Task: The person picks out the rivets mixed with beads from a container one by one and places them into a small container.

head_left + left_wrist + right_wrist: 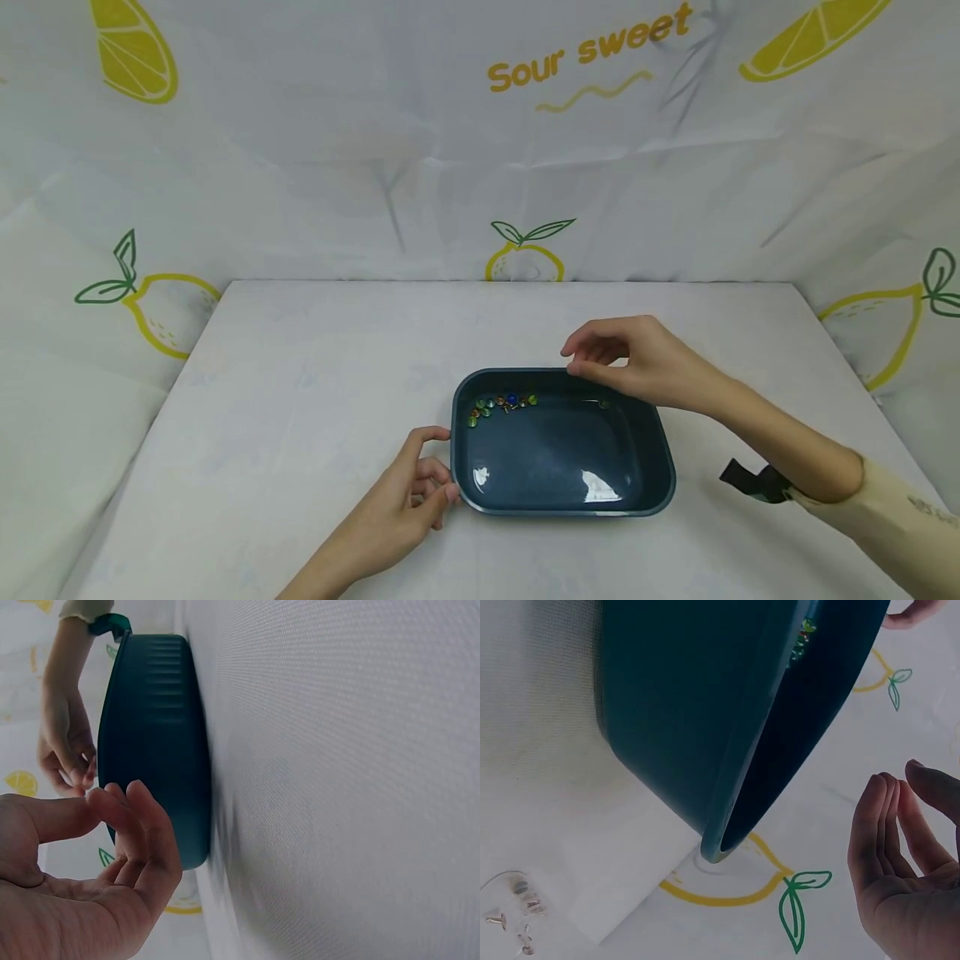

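Observation:
A dark teal rectangular tray (555,467) with rounded corners and raised walls rests on the white table. Several small glass marbles (501,402), green, amber and one deep blue, lie along its back left inner corner. A faint greenish spot (602,404) shows in the back right of the tray. At the left wall is my left hand (401,504), fingers bent, thumb tip and forefinger right at the rim. Over the back right rim hovers my right hand (637,358), its fingers loosely curved; the right wrist view shows a gap between thumb and fingers, with nothing visible in it.
White cloth (330,167) printed with lemons and "Sour sweet" hangs behind and beside the table (262,400). A black strap (757,481) sticks out below my right forearm, beside the light sleeve (877,512).

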`<action>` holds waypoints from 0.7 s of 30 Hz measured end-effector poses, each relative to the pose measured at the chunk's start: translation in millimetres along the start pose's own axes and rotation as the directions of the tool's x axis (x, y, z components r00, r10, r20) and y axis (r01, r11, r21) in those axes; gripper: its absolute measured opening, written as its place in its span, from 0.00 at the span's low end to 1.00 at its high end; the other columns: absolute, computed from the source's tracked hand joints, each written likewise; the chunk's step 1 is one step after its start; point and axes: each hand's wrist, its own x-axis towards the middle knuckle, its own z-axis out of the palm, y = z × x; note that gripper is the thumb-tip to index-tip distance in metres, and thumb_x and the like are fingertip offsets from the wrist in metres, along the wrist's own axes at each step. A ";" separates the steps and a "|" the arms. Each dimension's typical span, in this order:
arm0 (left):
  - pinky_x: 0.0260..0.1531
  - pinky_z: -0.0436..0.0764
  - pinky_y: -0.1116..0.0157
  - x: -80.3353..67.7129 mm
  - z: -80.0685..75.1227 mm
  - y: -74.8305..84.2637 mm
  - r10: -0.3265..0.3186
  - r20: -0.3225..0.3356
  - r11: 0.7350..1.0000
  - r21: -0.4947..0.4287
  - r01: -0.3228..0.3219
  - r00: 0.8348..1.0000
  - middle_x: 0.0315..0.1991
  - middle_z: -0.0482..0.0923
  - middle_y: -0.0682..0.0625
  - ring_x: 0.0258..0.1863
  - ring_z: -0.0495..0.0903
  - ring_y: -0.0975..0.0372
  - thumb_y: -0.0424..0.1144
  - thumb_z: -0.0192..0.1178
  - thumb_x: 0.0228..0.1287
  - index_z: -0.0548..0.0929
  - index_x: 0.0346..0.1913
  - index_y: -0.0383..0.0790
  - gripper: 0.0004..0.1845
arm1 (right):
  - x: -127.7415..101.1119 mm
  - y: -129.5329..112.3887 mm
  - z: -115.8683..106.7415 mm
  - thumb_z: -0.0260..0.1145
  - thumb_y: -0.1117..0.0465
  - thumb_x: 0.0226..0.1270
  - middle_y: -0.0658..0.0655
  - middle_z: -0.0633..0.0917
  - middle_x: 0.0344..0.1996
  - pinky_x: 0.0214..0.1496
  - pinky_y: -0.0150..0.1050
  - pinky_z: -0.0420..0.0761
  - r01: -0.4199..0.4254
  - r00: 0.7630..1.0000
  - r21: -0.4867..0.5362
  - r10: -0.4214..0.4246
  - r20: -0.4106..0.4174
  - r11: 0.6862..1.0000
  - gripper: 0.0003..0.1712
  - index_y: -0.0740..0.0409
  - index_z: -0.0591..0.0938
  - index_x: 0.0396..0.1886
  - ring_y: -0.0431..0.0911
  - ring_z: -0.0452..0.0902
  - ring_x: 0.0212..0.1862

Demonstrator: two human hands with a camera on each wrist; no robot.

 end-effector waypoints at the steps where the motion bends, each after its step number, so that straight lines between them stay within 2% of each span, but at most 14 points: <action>1: 0.32 0.83 0.69 -0.1 0.0 0.0 0.001 0.000 1.000 0.001 -0.001 1.000 0.42 0.84 0.41 0.28 0.81 0.65 0.35 0.62 0.80 0.60 0.79 0.40 0.32 | 1.7 -1.4 1.1 0.79 0.66 0.67 0.44 0.91 0.34 0.45 0.30 0.89 0.006 1.000 0.001 -0.006 0.012 1.000 0.11 0.51 0.91 0.46 0.34 0.86 0.36; 7: 0.32 0.83 0.69 -0.3 -0.4 -0.5 -0.001 0.003 1.000 -0.001 0.001 1.000 0.42 0.84 0.41 0.28 0.81 0.65 0.35 0.62 0.81 0.59 0.79 0.40 0.32 | 11.0 -6.2 8.7 0.78 0.63 0.70 0.45 0.90 0.34 0.44 0.31 0.89 -0.001 0.995 0.017 -0.001 0.098 1.000 0.08 0.54 0.90 0.47 0.35 0.84 0.35; 14: 0.33 0.83 0.69 -0.4 -1.4 -0.7 -0.001 0.005 1.000 -0.001 0.001 1.000 0.42 0.84 0.41 0.28 0.82 0.65 0.35 0.62 0.81 0.59 0.79 0.40 0.32 | 22.4 -6.2 19.1 0.76 0.63 0.72 0.48 0.90 0.35 0.43 0.33 0.89 0.001 0.977 0.072 -0.017 0.212 0.997 0.08 0.57 0.89 0.49 0.36 0.85 0.36; 21: 0.33 0.83 0.68 0.6 -1.3 -1.2 -0.015 0.004 1.000 -0.007 0.015 1.000 0.41 0.84 0.42 0.28 0.82 0.63 0.36 0.63 0.80 0.59 0.79 0.41 0.33 | 29.0 -4.6 27.5 0.76 0.63 0.72 0.48 0.90 0.32 0.41 0.33 0.89 0.008 0.967 0.065 -0.024 0.255 0.998 0.11 0.60 0.89 0.50 0.35 0.84 0.34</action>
